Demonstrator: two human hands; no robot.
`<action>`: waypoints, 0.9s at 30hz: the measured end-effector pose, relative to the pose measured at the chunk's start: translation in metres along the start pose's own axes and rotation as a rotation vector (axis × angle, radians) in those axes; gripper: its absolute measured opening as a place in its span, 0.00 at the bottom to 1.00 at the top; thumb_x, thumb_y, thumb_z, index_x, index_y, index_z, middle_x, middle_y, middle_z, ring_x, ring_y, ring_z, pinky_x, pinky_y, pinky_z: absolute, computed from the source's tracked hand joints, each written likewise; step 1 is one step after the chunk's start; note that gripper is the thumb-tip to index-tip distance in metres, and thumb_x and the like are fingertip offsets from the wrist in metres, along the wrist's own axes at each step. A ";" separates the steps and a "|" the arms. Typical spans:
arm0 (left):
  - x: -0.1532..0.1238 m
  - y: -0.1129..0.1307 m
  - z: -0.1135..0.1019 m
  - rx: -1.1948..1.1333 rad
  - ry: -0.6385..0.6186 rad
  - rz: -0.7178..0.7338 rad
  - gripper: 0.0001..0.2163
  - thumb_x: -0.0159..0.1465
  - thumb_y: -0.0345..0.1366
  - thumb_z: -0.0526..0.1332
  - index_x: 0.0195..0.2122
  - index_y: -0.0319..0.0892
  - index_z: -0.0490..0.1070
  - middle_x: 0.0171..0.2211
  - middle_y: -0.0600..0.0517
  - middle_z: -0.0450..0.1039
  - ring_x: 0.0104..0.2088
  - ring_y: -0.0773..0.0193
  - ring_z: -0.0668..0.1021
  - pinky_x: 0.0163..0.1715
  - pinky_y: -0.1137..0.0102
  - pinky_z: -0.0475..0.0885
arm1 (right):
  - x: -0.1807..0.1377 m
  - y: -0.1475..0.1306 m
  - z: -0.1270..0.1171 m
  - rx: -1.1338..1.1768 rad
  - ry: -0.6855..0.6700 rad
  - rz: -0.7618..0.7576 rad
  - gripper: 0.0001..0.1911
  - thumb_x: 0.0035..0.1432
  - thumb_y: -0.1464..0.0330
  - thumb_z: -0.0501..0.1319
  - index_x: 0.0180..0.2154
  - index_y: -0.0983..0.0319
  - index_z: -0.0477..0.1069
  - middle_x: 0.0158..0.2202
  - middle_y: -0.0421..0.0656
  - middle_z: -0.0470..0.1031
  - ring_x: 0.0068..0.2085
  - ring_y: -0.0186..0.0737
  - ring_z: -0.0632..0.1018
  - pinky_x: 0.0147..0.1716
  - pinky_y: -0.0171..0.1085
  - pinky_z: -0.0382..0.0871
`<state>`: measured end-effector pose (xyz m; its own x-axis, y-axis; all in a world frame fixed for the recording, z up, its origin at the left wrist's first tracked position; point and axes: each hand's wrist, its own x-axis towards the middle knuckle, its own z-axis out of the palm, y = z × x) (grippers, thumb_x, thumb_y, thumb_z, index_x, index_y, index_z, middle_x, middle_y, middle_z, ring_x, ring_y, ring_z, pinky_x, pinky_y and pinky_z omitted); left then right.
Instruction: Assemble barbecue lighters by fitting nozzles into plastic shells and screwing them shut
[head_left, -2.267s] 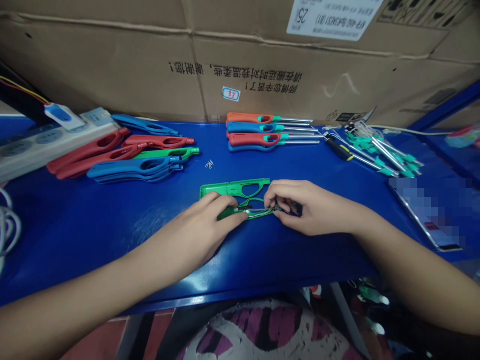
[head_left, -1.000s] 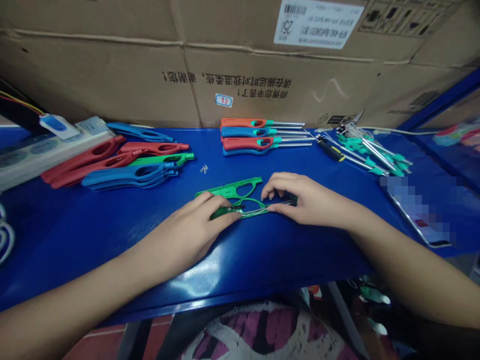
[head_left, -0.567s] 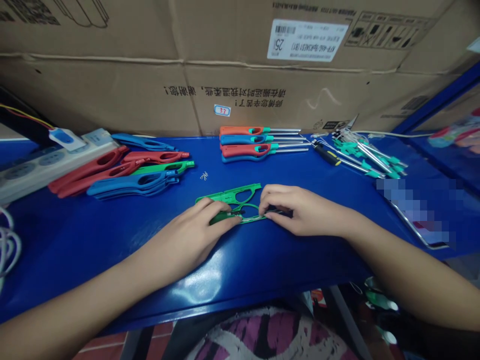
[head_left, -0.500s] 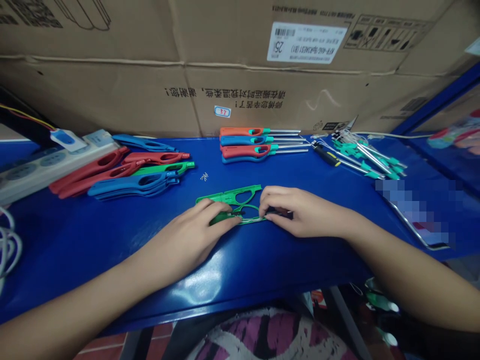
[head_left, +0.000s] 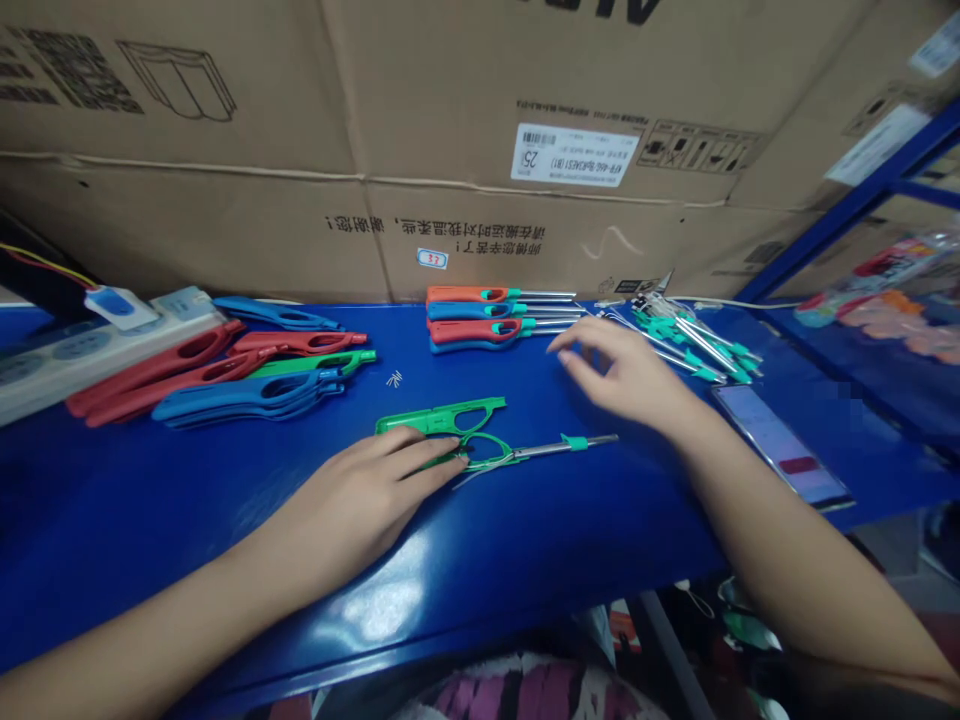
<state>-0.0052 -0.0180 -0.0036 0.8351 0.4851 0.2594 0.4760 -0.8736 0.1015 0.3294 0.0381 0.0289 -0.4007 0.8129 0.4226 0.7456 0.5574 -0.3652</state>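
Now left hand [head_left: 360, 495] pins a green lighter [head_left: 491, 462]; right hand [head_left: 626, 375] hovers free.
Left fingers lie flat, pressing it onto the table [head_left: 150, 500] just beside a green shell [head_left: 442, 417]; right fingers are spread, grasping nothing, near the tubes [head_left: 697, 340].

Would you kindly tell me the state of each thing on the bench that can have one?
left hand, flat on the green lighter body
right hand, open, empty, raised
green lighter body, uncovered, nozzle tube laid in
green cover half, loose, not fitted
finished lighters, closed, stacked
phone, screen lit
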 end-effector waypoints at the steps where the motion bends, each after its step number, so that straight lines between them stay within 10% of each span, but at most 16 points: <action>1: -0.001 -0.001 0.000 0.003 0.004 0.009 0.19 0.72 0.30 0.54 0.62 0.46 0.70 0.60 0.51 0.75 0.55 0.51 0.77 0.51 0.55 0.78 | 0.002 0.018 -0.006 -0.128 0.096 0.090 0.10 0.61 0.72 0.58 0.41 0.62 0.76 0.41 0.48 0.78 0.41 0.46 0.77 0.43 0.44 0.71; 9: -0.004 -0.004 0.000 -0.030 0.043 0.037 0.18 0.73 0.29 0.52 0.61 0.41 0.71 0.57 0.52 0.77 0.55 0.56 0.78 0.50 0.63 0.80 | -0.014 0.132 -0.039 -0.497 0.251 0.795 0.18 0.54 0.71 0.59 0.46 0.59 0.79 0.43 0.51 0.76 0.47 0.54 0.76 0.48 0.48 0.70; 20: -0.003 -0.006 -0.001 -0.141 0.058 0.019 0.18 0.73 0.28 0.53 0.60 0.40 0.73 0.54 0.49 0.80 0.51 0.58 0.80 0.49 0.64 0.80 | -0.017 0.146 -0.030 -0.345 0.337 0.815 0.06 0.49 0.68 0.64 0.32 0.61 0.75 0.42 0.52 0.76 0.47 0.56 0.75 0.50 0.52 0.67; 27: -0.003 -0.003 -0.003 -0.072 0.062 0.015 0.17 0.73 0.31 0.54 0.59 0.43 0.73 0.54 0.49 0.79 0.52 0.57 0.80 0.50 0.61 0.80 | 0.001 0.105 -0.025 0.014 0.226 0.620 0.18 0.59 0.55 0.60 0.40 0.63 0.74 0.39 0.51 0.80 0.37 0.44 0.78 0.41 0.44 0.73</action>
<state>-0.0103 -0.0171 -0.0020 0.8224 0.4705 0.3198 0.4407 -0.8824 0.1649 0.4207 0.0932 0.0111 0.2237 0.9295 0.2932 0.7947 0.0002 -0.6070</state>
